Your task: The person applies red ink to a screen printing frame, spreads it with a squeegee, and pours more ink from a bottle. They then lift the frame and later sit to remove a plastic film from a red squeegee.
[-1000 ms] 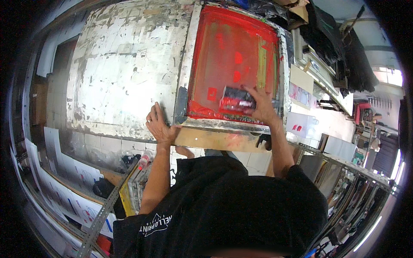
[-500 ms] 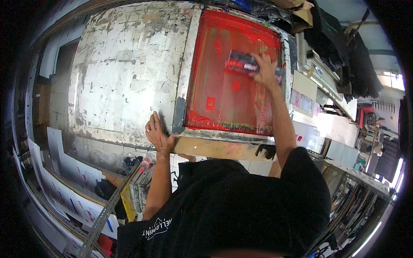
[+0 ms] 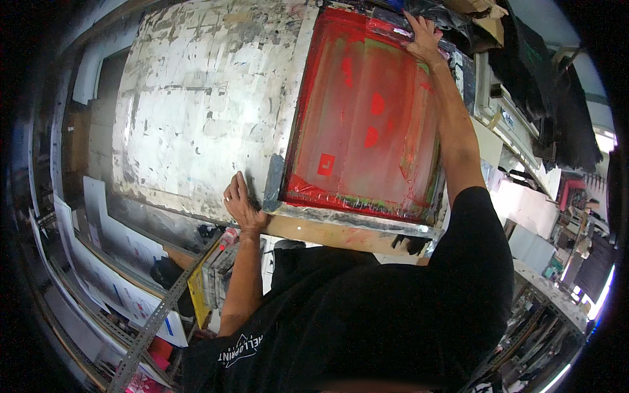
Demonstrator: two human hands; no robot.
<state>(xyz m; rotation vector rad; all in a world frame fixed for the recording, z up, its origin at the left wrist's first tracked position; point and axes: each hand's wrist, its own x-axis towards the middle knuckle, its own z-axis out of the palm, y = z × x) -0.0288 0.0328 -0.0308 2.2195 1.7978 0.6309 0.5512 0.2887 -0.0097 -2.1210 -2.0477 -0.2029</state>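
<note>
1. At the white board's (image 3: 203,131) near edge, your left hand (image 3: 245,209) rests, holding nothing; its fingers lie close together, thumb out, forearm (image 3: 242,281) pointing ahead.
2. Just right of it lies the red screen (image 3: 354,124); the step in hand looks like working the squeegee (image 3: 388,27) over it.
3. At the screen's far end is that squeegee, your right hand (image 3: 426,40) over it, arm (image 3: 458,124) stretched, fingers spread; whether they pinch it, I cannot tell.
4. The next move likely calls for a firm, level grip there.
</note>
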